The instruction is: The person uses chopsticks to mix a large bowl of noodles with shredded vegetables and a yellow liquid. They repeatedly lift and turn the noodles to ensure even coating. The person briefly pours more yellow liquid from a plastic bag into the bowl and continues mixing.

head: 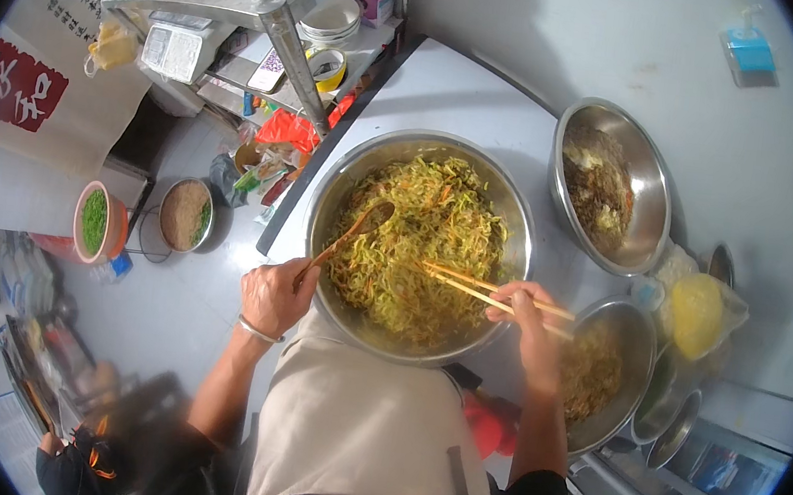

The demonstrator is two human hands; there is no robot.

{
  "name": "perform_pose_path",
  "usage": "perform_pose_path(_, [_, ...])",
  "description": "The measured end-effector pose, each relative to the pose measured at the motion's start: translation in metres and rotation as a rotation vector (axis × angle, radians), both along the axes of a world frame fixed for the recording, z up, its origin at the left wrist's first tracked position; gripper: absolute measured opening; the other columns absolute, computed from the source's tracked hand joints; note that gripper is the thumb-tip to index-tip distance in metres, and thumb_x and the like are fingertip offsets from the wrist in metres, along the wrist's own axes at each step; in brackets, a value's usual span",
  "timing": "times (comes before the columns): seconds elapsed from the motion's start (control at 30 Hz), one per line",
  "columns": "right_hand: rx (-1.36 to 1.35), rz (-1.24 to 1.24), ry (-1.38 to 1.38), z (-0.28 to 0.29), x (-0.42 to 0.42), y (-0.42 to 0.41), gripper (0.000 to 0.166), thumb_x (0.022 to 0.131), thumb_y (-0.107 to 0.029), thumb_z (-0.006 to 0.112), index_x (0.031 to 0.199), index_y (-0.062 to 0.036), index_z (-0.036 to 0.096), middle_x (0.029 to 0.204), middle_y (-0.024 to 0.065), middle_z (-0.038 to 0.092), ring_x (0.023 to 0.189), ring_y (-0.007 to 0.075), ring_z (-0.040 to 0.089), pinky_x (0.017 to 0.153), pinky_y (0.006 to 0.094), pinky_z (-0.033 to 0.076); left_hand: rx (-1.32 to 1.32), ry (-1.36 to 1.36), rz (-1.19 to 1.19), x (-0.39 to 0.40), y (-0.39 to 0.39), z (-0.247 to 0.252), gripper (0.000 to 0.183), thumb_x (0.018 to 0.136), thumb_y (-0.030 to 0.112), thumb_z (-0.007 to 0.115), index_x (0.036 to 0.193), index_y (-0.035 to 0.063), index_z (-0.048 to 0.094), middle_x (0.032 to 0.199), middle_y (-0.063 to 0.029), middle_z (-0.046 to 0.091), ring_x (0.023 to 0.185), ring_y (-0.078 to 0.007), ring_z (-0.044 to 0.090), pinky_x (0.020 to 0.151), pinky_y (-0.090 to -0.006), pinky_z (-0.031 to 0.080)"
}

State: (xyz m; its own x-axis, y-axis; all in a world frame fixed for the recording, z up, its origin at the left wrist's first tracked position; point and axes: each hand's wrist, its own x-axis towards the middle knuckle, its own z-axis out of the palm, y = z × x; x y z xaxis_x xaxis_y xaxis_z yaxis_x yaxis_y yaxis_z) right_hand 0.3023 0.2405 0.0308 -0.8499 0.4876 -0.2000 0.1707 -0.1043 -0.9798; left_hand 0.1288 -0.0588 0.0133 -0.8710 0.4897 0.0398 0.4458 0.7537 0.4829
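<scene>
A large stainless steel bowl (527, 261) stands before me, filled with shredded green and orange vegetables (411, 249). My left hand (279, 297), with a bangle at its wrist, grips the handle of a wooden spoon (347, 239) at the bowl's left rim; the spoon's head lies on the shreds. My right hand (527, 319), over the right rim, holds a pair of wooden chopsticks (468, 286), whose tips touch the vegetables. Right of that hand is another steel bowl (647, 346) with a brownish shredded filling. A third steel bowl (651, 202) holds dark minced food and pale lumps.
A metal shelf (293, 55) with stacked white bowls (330, 19) and a scale (174, 50) stands at upper left. Below it, a pink tub (112, 225) and a steel basin (186, 214) hold chopped food. A yellow-filled plastic bag (697, 315) lies right. Another person (81, 457) shows at lower left.
</scene>
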Motion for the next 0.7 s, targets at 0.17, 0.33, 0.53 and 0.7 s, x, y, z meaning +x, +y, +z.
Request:
perform_pose_path(0.17, [0.011,0.011,0.025,0.0018,0.0020,-0.0012,0.029,0.098,-0.023,0.054,0.102,0.0039,0.064,0.090,0.0111,0.068,0.073,0.0170,0.068,0.068,0.0274,0.057,0.016,-0.003,-0.012,0.0011,-0.0003,0.0002,0.017,0.084,0.022,0.066,0.083,0.0058,0.072,0.052,-0.0119,0.057,0.045,-0.0301,0.056,0.047,-0.0380,0.044])
perform_pose_path(0.33, [0.019,0.001,0.049,-0.0031,0.0048,-0.0010,0.029,0.098,-0.022,0.053,0.102,0.0041,0.064,0.090,0.0113,0.068,0.073,0.0170,0.068,0.067,0.0274,0.057,0.014,0.028,-0.021,0.0017,-0.0008,-0.0027,0.017,0.084,0.022,0.065,0.082,0.0058,0.072,0.053,-0.0122,0.057,0.046,-0.0305,0.057,0.047,-0.0377,0.044])
perform_pose_path(0.53, [0.047,0.007,0.044,-0.0018,0.0063,0.0000,0.028,0.098,-0.021,0.054,0.102,0.0037,0.065,0.089,0.0110,0.068,0.073,0.0169,0.068,0.068,0.0272,0.057,0.008,0.038,-0.021,0.0017,-0.0011,-0.0019,0.017,0.084,0.021,0.066,0.082,0.0060,0.072,0.053,-0.0123,0.057,0.046,-0.0299,0.057,0.047,-0.0378,0.044])
perform_pose_path(0.7, [0.056,0.007,0.053,-0.0040,0.0073,0.0004,0.027,0.098,-0.022,0.055,0.101,0.0028,0.065,0.089,0.0104,0.068,0.073,0.0169,0.068,0.067,0.0269,0.057,0.013,0.046,-0.020,0.0026,-0.0013,-0.0027,0.016,0.084,0.021,0.066,0.082,0.0062,0.072,0.052,-0.0119,0.057,0.045,-0.0296,0.056,0.047,-0.0377,0.044])
